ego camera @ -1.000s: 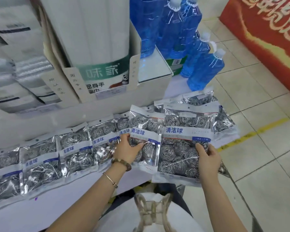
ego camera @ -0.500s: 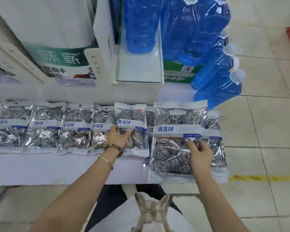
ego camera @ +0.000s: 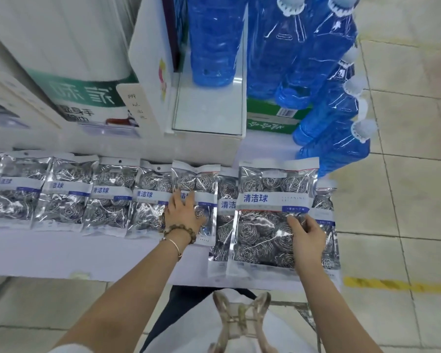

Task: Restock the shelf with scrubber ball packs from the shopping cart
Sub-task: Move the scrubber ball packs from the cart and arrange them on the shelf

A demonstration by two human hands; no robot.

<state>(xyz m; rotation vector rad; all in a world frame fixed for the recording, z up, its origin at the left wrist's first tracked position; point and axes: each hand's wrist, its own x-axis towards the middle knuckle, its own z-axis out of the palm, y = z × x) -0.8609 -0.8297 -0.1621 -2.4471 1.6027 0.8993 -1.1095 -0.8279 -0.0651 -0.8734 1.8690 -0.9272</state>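
Left grip [ego camera: 182, 215] open, fingers spread flat, pressing on small pack [ego camera: 197, 183] in the centre of the frame; bead bracelet [ego camera: 181, 231] on that wrist. Right grip [ego camera: 307, 238] curled onto lower right part of large pack [ego camera: 262, 225], holding it against the shelf [ego camera: 87, 253] at centre right, overlapping other packs underneath. Both packs banded white and blue, printed "清洁球"; small English line on the large one too blurred to read. Row of packs [ego camera: 61, 197] with same label running to the left edge. White carton [ego camera: 87, 95] upper left, green band reading "味家". Blue bottles [ego camera: 329, 72] upper right, green box [ego camera: 273, 118] below them. Versus half a second back: left fingers flattened from a curled hold; large pack in much the same place.
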